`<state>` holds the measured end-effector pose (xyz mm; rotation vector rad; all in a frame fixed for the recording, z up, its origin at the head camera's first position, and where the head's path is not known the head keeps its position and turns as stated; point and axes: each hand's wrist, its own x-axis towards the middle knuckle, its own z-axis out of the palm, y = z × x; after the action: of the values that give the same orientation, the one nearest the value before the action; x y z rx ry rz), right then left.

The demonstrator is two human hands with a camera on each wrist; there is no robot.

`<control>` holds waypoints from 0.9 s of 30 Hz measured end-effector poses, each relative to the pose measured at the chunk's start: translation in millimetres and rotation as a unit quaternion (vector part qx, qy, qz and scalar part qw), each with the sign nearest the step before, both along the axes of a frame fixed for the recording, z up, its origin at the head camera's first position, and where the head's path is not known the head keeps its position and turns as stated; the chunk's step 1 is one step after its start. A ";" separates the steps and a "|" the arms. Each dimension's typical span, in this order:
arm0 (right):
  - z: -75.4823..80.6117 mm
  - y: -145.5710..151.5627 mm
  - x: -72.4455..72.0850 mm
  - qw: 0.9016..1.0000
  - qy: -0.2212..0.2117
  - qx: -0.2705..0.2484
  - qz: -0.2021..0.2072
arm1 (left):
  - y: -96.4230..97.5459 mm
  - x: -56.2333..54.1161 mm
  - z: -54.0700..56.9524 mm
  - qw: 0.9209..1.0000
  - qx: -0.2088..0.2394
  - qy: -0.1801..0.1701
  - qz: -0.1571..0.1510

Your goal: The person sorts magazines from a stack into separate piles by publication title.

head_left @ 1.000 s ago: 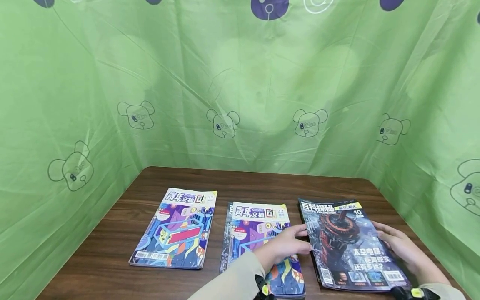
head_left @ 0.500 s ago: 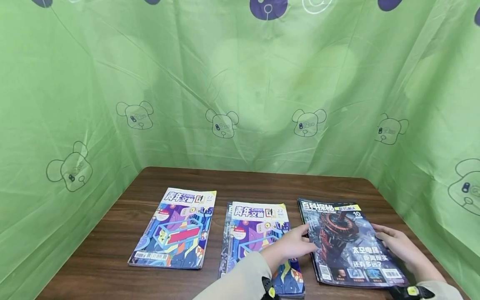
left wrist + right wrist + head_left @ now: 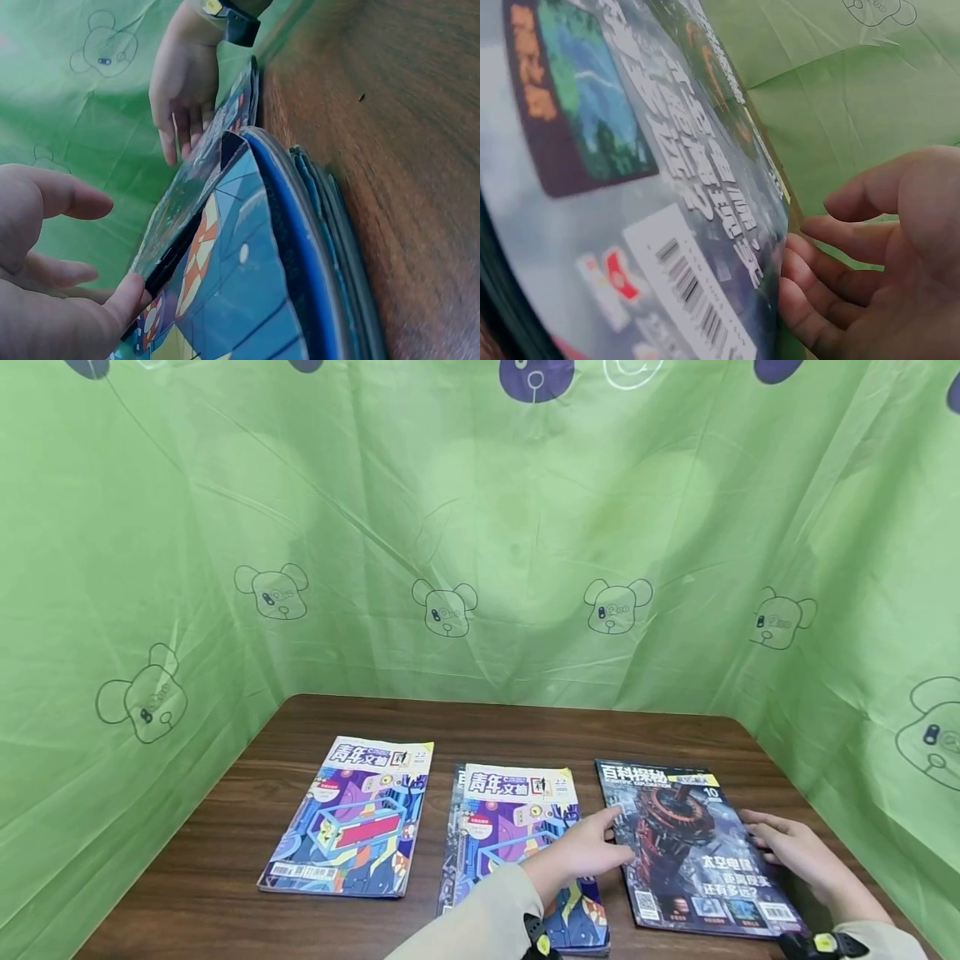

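A dark science magazine (image 3: 678, 852) with a red machine on its cover lies flat at the right of the table. Beside its left edge is my left hand (image 3: 581, 847), fingers and thumb apart, over a purple magazine (image 3: 525, 810). My right hand (image 3: 798, 856) reaches along the dark magazine's right edge. In the right wrist view the fingertips of my right hand (image 3: 855, 262) meet that edge, loosely bent. The left wrist view has my left hand (image 3: 60, 277) with thumb and fingers spread near the magazine edges. Neither hand closes round a magazine.
Another purple magazine (image 3: 348, 818) lies at the left of the brown wooden table (image 3: 225, 827). Under the middle purple magazine, a grey-blue cover (image 3: 452, 843) pokes out at the left. A green curtain (image 3: 480, 527) with bear drawings encloses the table's back and sides.
The dark magazine's right and lower edges have shifted slightly inward, and its left side looks more even. My left hand has moved a little to the right. The purple magazines stay put.
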<state>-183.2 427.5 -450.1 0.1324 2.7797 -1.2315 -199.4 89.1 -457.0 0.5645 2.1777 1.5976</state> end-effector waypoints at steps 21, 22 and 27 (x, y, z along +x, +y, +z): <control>4.2 -28.6 -7.0 0.998 0.051 -0.046 0.016 | -29.5 -3.2 1.2 0.997 0.071 -0.025 0.010; 4.2 -32.7 -7.7 0.997 0.055 -0.052 0.019 | -32.2 -3.6 0.9 0.997 0.067 -0.024 0.013; 4.4 -51.6 -12.0 0.993 0.077 -0.079 0.042 | -46.4 -6.3 -2.0 0.998 0.061 -0.020 0.017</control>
<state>-195.2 376.0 -445.7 -0.0934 2.7644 -1.4925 -205.7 42.7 -459.1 0.5290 2.0830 1.7533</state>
